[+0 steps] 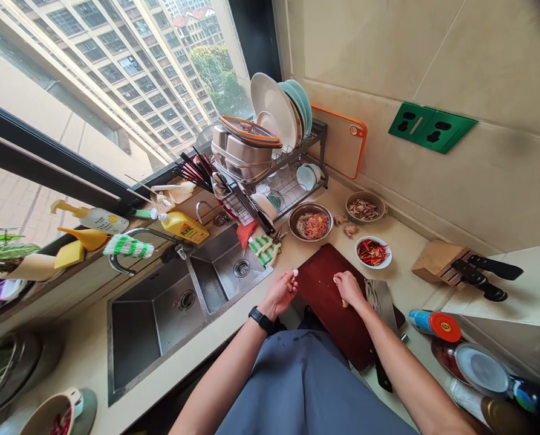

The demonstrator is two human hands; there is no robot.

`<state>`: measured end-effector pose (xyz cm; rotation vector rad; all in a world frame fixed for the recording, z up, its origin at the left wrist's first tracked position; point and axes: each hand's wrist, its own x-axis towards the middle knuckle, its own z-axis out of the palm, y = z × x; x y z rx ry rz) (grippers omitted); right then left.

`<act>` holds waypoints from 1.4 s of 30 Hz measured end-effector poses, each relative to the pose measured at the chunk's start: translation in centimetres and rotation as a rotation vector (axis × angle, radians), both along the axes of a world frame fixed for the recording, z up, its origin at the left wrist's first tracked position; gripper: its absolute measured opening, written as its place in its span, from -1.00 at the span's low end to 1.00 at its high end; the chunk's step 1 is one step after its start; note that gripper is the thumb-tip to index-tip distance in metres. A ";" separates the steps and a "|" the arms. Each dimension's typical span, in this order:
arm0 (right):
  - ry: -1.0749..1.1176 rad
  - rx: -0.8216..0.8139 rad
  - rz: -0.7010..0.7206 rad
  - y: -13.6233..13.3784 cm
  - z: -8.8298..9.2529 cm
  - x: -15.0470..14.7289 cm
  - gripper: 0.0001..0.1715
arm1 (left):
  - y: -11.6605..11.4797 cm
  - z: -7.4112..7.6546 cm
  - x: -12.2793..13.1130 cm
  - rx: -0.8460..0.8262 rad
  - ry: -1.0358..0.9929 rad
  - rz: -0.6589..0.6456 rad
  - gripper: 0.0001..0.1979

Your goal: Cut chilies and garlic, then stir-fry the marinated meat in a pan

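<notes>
My left hand (280, 291) is closed in a pinch on a small pale piece, perhaps a garlic clove (294, 274), at the left edge of the dark red cutting board (328, 305). My right hand (349, 287) hovers over the board with fingers curled round another small pale piece. A cleaver (380, 301) lies flat on the board's right side. Beyond the board stand a metal bowl of shredded meat (314, 225), a white bowl of red chillies (372, 252) and a bowl of clams (364, 209). Ginger pieces (346, 226) lie between the bowls.
A double steel sink (179, 302) lies to the left with a tap and a yellow dish soap bottle (182, 225). A dish rack (274, 169) with plates and pans stands at the back. A knife block (451, 266) and bottles (435, 324) are on the right.
</notes>
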<state>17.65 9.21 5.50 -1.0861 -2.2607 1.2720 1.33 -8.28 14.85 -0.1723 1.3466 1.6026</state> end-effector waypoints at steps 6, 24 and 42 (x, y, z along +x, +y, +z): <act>-0.334 0.325 0.013 -0.6 1.0 0.9 -0.77 | 1.5 -0.8 0.7 0.119 -0.143 0.036 -0.70; 0.484 -0.518 0.059 -7.2 9.9 -5.9 -0.48 | 0.0 4.0 1.4 0.179 0.506 -0.221 -0.43; 0.401 0.109 0.977 -17.6 19.3 -20.3 -0.81 | -17.1 9.3 -7.3 0.100 0.664 0.288 -0.58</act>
